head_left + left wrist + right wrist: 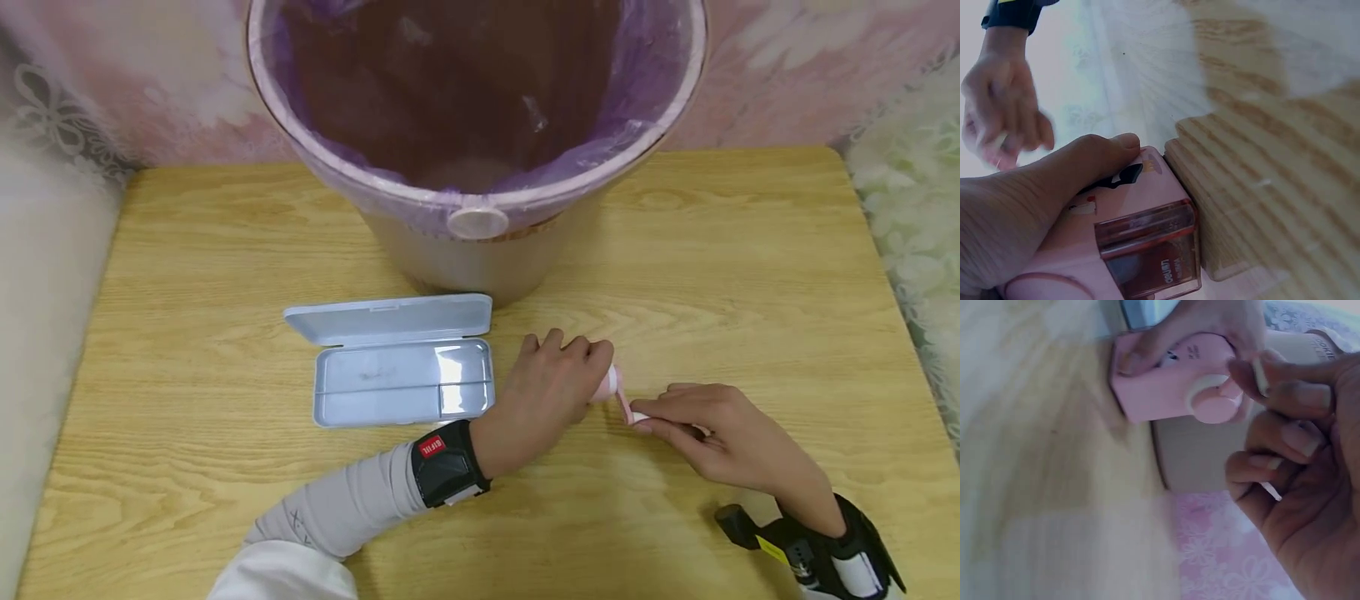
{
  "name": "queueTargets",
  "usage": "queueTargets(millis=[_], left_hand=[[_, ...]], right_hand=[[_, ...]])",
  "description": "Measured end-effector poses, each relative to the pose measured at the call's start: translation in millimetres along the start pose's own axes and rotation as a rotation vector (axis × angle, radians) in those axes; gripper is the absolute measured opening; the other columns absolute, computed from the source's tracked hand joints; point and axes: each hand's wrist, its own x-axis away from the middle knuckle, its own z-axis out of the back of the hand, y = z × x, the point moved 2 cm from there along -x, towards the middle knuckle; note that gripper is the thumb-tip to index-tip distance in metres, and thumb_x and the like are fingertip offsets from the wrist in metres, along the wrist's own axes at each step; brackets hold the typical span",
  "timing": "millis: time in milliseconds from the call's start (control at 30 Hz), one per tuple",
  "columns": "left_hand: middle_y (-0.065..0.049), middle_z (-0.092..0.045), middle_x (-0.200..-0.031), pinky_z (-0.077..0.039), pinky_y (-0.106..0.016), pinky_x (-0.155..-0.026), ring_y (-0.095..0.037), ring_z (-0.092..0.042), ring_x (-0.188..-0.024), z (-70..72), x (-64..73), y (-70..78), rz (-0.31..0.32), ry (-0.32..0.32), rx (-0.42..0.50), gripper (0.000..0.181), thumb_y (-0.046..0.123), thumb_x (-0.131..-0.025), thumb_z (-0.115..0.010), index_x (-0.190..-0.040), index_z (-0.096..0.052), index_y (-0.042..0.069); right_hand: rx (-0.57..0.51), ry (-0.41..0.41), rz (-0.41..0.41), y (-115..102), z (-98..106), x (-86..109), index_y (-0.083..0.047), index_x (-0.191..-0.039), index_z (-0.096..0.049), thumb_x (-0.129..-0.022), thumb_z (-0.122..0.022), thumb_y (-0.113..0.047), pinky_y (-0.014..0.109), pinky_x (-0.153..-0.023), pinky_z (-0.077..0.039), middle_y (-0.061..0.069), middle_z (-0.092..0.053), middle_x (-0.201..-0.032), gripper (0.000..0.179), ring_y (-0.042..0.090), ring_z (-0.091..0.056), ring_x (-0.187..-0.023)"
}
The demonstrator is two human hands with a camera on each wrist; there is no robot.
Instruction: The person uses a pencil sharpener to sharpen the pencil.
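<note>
A pink pencil sharpener (1138,219) with a hand crank and a dark see-through drawer stands on the table. My left hand (551,383) grips it from above, its thumb lying along the printed side in the left wrist view. From the sharpener's right end sticks out a pink crank arm (625,407) with a white knob (1261,376). Thumb and forefinger of my right hand (723,433) pinch that knob; the other fingers are curled in the right wrist view. Most of the sharpener is hidden under the left hand in the head view.
A light blue pencil case (375,410) lies left of the left hand with its lid raised. Behind it stands a large bin (480,262) lined with a purple bag. The wooden table (750,250) meets a pink flowered backdrop (780,83) at the back.
</note>
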Motion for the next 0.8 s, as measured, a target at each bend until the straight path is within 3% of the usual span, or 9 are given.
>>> queueTargets(millis=[100, 167, 267, 333, 533, 700, 800], left_hand=[[0.008, -0.059, -0.079, -0.038, -0.025, -0.062, -0.012, -0.053, -0.071, 0.5, 0.2, 0.4, 0.003, -0.002, 0.008, 0.028, 0.027, -0.088, -0.078, -0.101, -0.054, 0.019], [0.009, -0.059, -0.079, -0.04, -0.025, -0.063, -0.012, -0.053, -0.071, 1.1, 0.6, 0.8, 0.01, 0.006, -0.003, 0.025, 0.024, -0.09, -0.076, -0.101, -0.054, 0.019], [0.009, -0.06, -0.078, -0.042, -0.025, -0.063, -0.011, -0.053, -0.071, 1.2, 1.7, 1.6, 0.015, 0.015, -0.013, 0.022, 0.023, -0.091, -0.075, -0.101, -0.056, 0.02], [0.01, -0.062, -0.08, -0.044, -0.025, -0.064, -0.011, -0.055, -0.071, 1.1, 2.7, 2.1, 0.017, 0.019, -0.021, 0.021, 0.024, -0.092, -0.074, -0.104, -0.058, 0.02], [0.011, -0.068, -0.09, -0.05, -0.027, -0.068, -0.011, -0.06, -0.077, 0.7, 3.8, 1.8, 0.006, 0.003, -0.06, 0.04, 0.031, -0.093, -0.074, -0.129, -0.06, 0.022], [0.009, -0.067, -0.089, -0.05, -0.028, -0.069, -0.012, -0.059, -0.076, 1.3, 2.3, 1.2, 0.003, -0.014, -0.033, 0.037, 0.035, -0.089, -0.078, -0.117, -0.059, 0.02], [0.009, -0.066, -0.087, -0.046, -0.026, -0.066, -0.012, -0.057, -0.075, 1.1, 2.2, 1.5, 0.007, -0.008, -0.011, 0.032, 0.035, -0.089, -0.079, -0.109, -0.058, 0.02]], right_hand=[[0.0, 0.05, 0.032, 5, 9, -6.0, -0.003, -0.108, -0.077, -0.104, -0.059, -0.027, 0.009, -0.065, -0.038, -0.019, -0.048, -0.065, 0.031, -0.01, -0.035, -0.062], [0.009, 0.059, 0.031, 10, 14, -12.0, -0.001, -0.11, -0.077, -0.104, -0.058, -0.029, 0.011, -0.067, -0.041, -0.015, -0.06, -0.069, 0.034, -0.01, -0.038, -0.063], [0.033, 0.062, 0.018, 19, 21, -22.2, -0.001, -0.111, -0.076, -0.102, -0.063, -0.021, 0.01, -0.064, -0.041, -0.002, -0.076, -0.085, 0.026, -0.009, -0.043, -0.063], [0.062, 0.049, -0.001, 24, 23, -28.5, -0.001, -0.113, -0.076, -0.099, -0.066, -0.015, 0.013, -0.06, -0.039, 0.006, -0.079, -0.095, 0.022, -0.008, -0.044, -0.064], [0.184, -0.043, -0.067, 41, 18, -40.9, 0.0, -0.116, -0.075, -0.092, -0.071, -0.001, 0.012, -0.063, -0.04, 0.005, -0.079, -0.097, 0.025, -0.007, -0.046, -0.065], [0.236, -0.185, -0.06, 55, 0, -35.6, -0.006, -0.113, -0.077, -0.09, -0.071, 0.002, 0.019, -0.065, -0.047, 0.002, -0.079, -0.098, 0.025, -0.006, -0.055, -0.073], [0.198, -0.246, -0.084, 52, -11, -25.4, -0.015, -0.1, -0.077, -0.09, -0.072, -0.001, 0.017, -0.063, -0.044, -0.01, -0.073, -0.087, 0.019, -0.01, -0.047, -0.07]])
